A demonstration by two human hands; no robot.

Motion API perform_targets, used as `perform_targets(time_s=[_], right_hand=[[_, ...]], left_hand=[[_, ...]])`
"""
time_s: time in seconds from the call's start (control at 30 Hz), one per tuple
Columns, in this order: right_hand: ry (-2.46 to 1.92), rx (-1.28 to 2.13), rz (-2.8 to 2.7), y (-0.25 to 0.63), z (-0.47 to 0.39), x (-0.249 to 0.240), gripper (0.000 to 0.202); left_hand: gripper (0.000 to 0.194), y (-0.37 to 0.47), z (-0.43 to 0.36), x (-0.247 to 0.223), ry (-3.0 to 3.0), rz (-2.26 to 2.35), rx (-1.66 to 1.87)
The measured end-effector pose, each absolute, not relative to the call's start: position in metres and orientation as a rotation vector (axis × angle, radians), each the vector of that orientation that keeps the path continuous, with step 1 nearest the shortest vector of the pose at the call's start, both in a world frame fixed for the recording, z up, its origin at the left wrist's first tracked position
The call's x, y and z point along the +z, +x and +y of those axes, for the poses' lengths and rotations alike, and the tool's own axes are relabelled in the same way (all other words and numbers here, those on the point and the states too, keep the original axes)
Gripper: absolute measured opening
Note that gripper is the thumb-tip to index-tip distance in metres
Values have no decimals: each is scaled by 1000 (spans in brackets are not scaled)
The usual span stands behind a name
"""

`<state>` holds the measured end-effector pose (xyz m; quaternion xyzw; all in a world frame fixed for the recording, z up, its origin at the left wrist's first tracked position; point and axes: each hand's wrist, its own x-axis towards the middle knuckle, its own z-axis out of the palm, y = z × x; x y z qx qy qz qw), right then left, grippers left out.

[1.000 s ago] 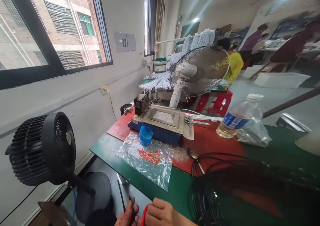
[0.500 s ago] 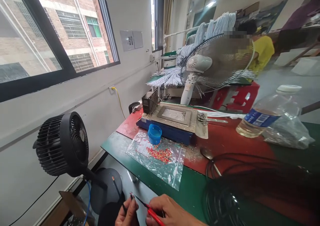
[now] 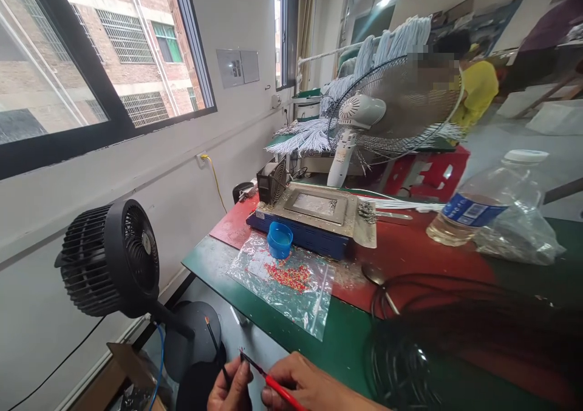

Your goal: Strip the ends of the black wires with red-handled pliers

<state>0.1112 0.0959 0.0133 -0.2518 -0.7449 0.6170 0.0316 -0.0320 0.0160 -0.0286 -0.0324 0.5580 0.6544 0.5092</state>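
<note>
At the bottom edge my left hand (image 3: 232, 388) pinches a thin black wire (image 3: 213, 345) that sticks up and to the left with a bare tip. My right hand (image 3: 303, 388) holds a red wire (image 3: 277, 388) whose dark end points at my left fingers. Both hands hover just off the near edge of the green table (image 3: 337, 347). A big coil of black cable (image 3: 455, 350) lies on the table to the right of my hands.
A clear bag with small red pieces (image 3: 286, 280) and a blue cap (image 3: 279, 240) lie before a blue-based metal plate device (image 3: 314, 217). A plastic bottle (image 3: 483, 207) lies at right. A black fan (image 3: 107, 259) stands at left, a white fan (image 3: 387, 116) behind; a person in yellow sits beyond.
The view has tilted up and left, so more of my hands shows. The red wire has straightened from a loop into a line aimed at my left fingers.
</note>
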Motion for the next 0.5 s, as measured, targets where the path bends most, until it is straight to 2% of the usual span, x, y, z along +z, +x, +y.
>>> perform_targets(time_s=[0.2, 0.5], right_hand=[[-821, 1953, -2225, 111, 94, 13, 38], [-796, 2217, -1995, 111, 93, 6, 45]], left_hand=[[35, -29, 15, -21, -46, 1368, 1621], [41, -35, 12, -22, 101, 1531, 1638]])
